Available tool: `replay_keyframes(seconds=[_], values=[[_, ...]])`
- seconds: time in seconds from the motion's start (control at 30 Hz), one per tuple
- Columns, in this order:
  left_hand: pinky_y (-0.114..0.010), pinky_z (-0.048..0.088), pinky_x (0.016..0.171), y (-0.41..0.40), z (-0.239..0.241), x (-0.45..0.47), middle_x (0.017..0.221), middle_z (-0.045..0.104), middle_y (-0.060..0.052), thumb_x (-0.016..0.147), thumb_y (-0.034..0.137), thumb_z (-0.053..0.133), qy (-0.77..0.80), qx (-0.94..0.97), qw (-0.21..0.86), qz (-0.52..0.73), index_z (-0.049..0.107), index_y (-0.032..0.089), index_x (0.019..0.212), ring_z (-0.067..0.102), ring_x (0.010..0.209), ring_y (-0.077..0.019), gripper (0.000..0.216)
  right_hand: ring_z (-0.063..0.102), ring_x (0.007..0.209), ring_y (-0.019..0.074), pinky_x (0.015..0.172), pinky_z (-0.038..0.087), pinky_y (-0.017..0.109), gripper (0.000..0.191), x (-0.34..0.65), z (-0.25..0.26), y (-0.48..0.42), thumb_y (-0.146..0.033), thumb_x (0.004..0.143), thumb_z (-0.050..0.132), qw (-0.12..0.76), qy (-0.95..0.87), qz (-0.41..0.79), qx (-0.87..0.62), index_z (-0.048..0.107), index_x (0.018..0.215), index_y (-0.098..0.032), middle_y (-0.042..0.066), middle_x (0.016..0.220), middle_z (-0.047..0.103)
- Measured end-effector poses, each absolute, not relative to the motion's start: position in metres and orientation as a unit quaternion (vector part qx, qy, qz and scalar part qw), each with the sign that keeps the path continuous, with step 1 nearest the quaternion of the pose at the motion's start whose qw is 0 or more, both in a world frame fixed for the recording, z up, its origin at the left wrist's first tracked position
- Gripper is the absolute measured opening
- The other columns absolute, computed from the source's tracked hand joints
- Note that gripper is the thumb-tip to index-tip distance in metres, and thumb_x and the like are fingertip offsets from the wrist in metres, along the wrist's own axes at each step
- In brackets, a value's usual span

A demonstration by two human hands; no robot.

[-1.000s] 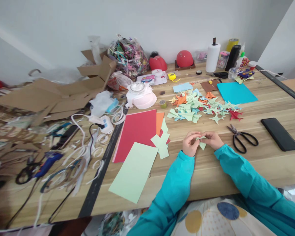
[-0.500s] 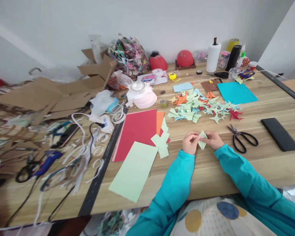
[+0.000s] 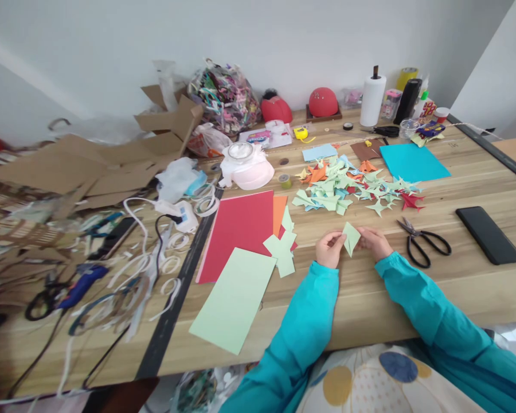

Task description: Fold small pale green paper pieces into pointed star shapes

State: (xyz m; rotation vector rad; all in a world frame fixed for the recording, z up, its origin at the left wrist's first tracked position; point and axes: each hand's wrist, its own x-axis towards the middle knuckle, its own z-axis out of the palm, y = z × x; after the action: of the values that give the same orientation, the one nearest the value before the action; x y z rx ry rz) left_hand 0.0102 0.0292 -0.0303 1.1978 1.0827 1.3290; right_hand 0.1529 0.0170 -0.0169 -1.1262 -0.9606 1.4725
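A small folded piece of pale green paper (image 3: 351,237) stands upright between my two hands just above the wooden table (image 3: 370,298). My left hand (image 3: 329,249) pinches its left side with closed fingers. My right hand (image 3: 375,242) grips its right side, fingers curled. Both arms wear teal sleeves. A heap of folded paper shapes (image 3: 352,186) in green, orange, blue and red lies just beyond my hands.
Black scissors (image 3: 425,243) and a black phone (image 3: 489,234) lie to the right. Red (image 3: 241,232), orange and pale green sheets (image 3: 234,298) lie to the left. Cardboard, cables and tape rings clutter the far left. A paper towel roll (image 3: 372,98) and bottles stand at the back.
The green paper piece has been turned up from lying low between my hands to standing upright; my hands have shifted slightly with it.
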Motion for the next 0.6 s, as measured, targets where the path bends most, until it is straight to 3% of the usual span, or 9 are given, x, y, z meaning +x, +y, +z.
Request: replay_keyframes(seconds=[0.2,0.6], values=[[-0.027,0.048,0.068,0.0319,-0.0297,0.0076,0.083,0.065,-0.006,0.062,0.031,0.068,0.458,0.466,0.513,0.557,0.066,0.015,0.07,0.06,0.075,-0.0148,0.019,0.057,0.049,0.0128,0.046,0.04,0.024,0.029,0.1514,-0.0123,0.0167,-0.036,0.061,0.068,0.521,-0.349,0.628,-0.461,0.064,0.081,-0.016,0.001,0.057,0.061],[-0.027,0.048,0.067,0.0297,-0.0252,0.0095,0.081,0.065,-0.006,0.06,0.031,0.069,0.453,0.463,0.512,0.564,0.065,0.014,0.066,0.06,0.073,-0.0147,0.018,0.056,0.049,0.012,0.048,0.042,0.025,0.029,0.1506,-0.0122,0.0151,-0.039,0.062,0.068,0.517,-0.409,0.585,-0.472,0.063,0.081,-0.017,0.0,0.055,0.06]])
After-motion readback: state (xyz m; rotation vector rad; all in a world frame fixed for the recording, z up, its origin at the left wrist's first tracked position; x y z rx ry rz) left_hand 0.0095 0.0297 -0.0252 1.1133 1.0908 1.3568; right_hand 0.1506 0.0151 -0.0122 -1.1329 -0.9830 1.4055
